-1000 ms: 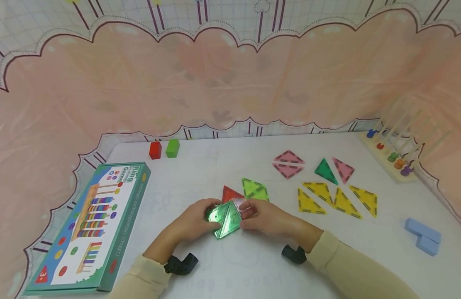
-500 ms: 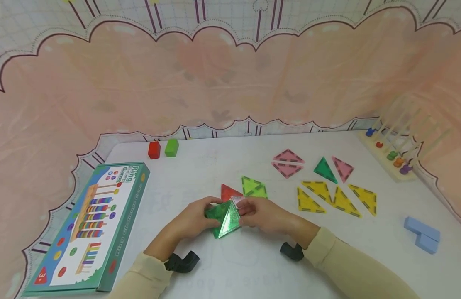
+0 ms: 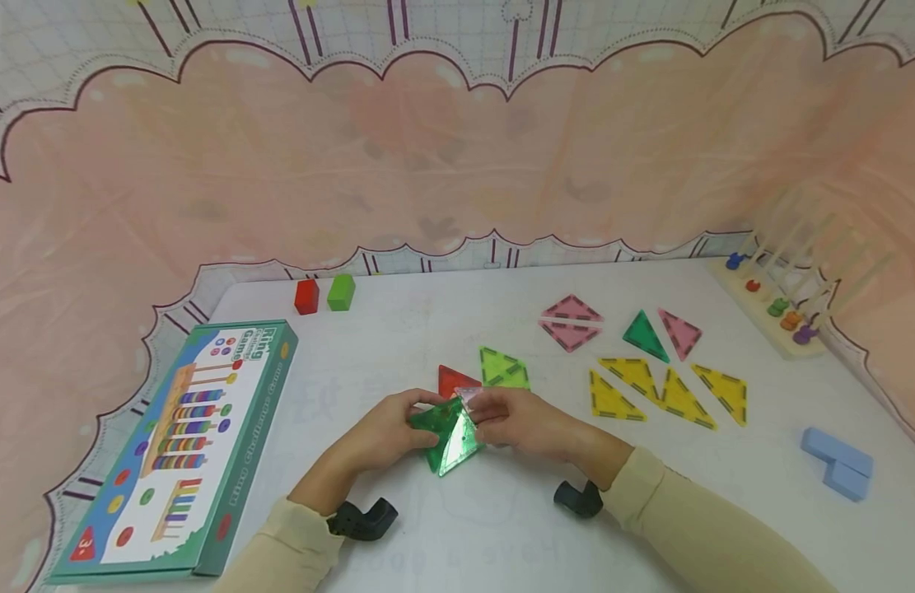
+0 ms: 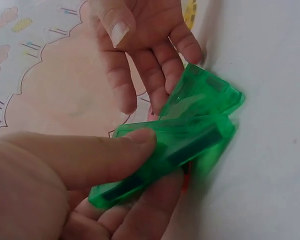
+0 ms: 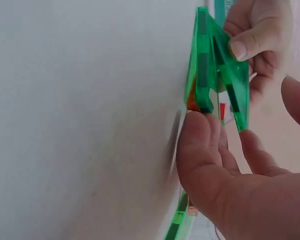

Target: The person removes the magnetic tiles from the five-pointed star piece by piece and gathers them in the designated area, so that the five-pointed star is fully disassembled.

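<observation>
My left hand [image 3: 389, 430] pinches a translucent green triangular magnetic tile [image 4: 155, 155] between thumb and fingers. A second green triangular tile [image 3: 459, 445] stands tilted against it, forming a peaked shape. My right hand [image 3: 527, 424] is at the right side of this pair. In the right wrist view its fingertips [image 5: 195, 125] touch the tiles from below, and the thumb stands away from them. Just behind the pair lie a red triangular tile [image 3: 455, 380] and light green triangular tiles [image 3: 505, 368]. A pink piece [image 3: 469, 394] shows partly beside my right fingers.
Yellow triangular tiles [image 3: 616, 399], pink tiles [image 3: 571, 309] and a dark green tile [image 3: 646, 336] lie to the right. A game box [image 3: 183, 445] is on the left. Red [image 3: 306, 297] and green blocks [image 3: 342, 293], blue blocks [image 3: 838, 465] and a peg board [image 3: 772, 317] stand around.
The front green tile has shifted slightly right and towards me, and its tilt has changed a little. Both hands stay nearly in place.
</observation>
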Available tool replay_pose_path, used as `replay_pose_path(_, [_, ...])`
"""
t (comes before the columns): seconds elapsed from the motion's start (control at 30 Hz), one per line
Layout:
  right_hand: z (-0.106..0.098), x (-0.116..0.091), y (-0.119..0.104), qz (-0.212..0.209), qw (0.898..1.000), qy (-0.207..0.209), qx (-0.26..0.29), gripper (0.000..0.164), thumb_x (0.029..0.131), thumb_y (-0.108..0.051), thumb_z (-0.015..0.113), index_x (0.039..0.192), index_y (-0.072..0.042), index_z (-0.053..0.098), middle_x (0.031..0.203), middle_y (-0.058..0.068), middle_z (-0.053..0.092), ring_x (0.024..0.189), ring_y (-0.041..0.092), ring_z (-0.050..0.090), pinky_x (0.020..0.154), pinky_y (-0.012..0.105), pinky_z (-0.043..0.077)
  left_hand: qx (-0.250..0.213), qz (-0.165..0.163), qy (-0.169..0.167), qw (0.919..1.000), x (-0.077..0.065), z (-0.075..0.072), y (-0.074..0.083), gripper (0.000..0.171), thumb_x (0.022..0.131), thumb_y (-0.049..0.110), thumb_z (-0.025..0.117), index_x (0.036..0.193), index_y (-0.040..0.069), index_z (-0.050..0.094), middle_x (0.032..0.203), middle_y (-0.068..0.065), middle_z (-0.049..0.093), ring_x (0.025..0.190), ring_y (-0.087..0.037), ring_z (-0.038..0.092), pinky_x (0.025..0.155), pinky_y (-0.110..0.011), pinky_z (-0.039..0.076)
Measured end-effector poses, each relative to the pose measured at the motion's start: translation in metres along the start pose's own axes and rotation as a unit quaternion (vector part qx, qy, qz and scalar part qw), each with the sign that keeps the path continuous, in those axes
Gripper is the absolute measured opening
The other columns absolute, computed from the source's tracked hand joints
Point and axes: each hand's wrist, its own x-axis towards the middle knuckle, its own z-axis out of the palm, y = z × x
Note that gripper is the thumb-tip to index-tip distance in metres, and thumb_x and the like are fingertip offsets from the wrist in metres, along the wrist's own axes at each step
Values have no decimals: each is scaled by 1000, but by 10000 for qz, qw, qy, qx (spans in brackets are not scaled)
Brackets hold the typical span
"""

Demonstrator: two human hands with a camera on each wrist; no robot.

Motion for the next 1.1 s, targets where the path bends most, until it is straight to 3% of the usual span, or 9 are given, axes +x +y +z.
replay_pose_path(0.2, [4, 1, 1, -12, 10000, -88, -18, 41, 82, -15, 64, 118, -6, 48, 106, 7, 53, 96, 21, 50, 74, 31, 47, -78, 117, -49, 9999, 2, 4, 2, 43, 75, 20, 71, 115, 18, 54, 109, -3, 56, 95, -17, 51, 83, -41, 40])
replay_pose_path(0.4, [7, -3, 5, -29, 9926, 346, -1167, 37, 79, -23, 67, 110, -10, 50, 97, 1, 53, 88, 17, 49, 75, 28, 44, 190, -59, 285, 9994, 0, 4, 3, 41, 78, 23, 68, 117, 21, 54, 109, 0, 55, 97, -17, 49, 83, -40, 41])
replay_pose_path(0.53, [9, -6, 6, -58, 9829, 378, -1804, 38, 78, -25, 69, 110, -15, 53, 96, -5, 53, 87, 14, 49, 74, 28, 43, 439, 10, 548, 9975, 1, 0, 1, 40, 79, 24, 68, 116, 20, 55, 106, 3, 55, 96, -17, 49, 84, -39, 40])
replay_pose_path(0.73, [15, -10, 2, -102, 9712, 345, -2355, 38, 78, -26, 69, 111, -16, 54, 95, -8, 53, 86, 12, 48, 74, 28, 42, 578, -10, 629, 9963, 4, -3, -2, 38, 79, 24, 68, 115, 18, 56, 102, 3, 55, 92, -16, 49, 81, -36, 41])
replay_pose_path(0.87, [18, -8, 0, -105, 9719, 251, -2337, 36, 77, -25, 69, 109, -15, 54, 92, -8, 54, 84, 11, 49, 74, 27, 42, 609, -73, 705, 9956, 5, -2, -4, 39, 79, 24, 68, 115, 16, 55, 102, 2, 55, 91, -16, 49, 81, -36, 41])
replay_pose_path(1.1, [17, -6, -1, 142, 9909, -145, -1333, 37, 78, -24, 69, 110, -12, 54, 92, -3, 56, 84, 13, 53, 72, 28, 45, 687, -271, 808, 9940, 7, 2, -5, 44, 79, 27, 68, 118, 14, 54, 109, 1, 55, 99, -16, 49, 87, -40, 40])
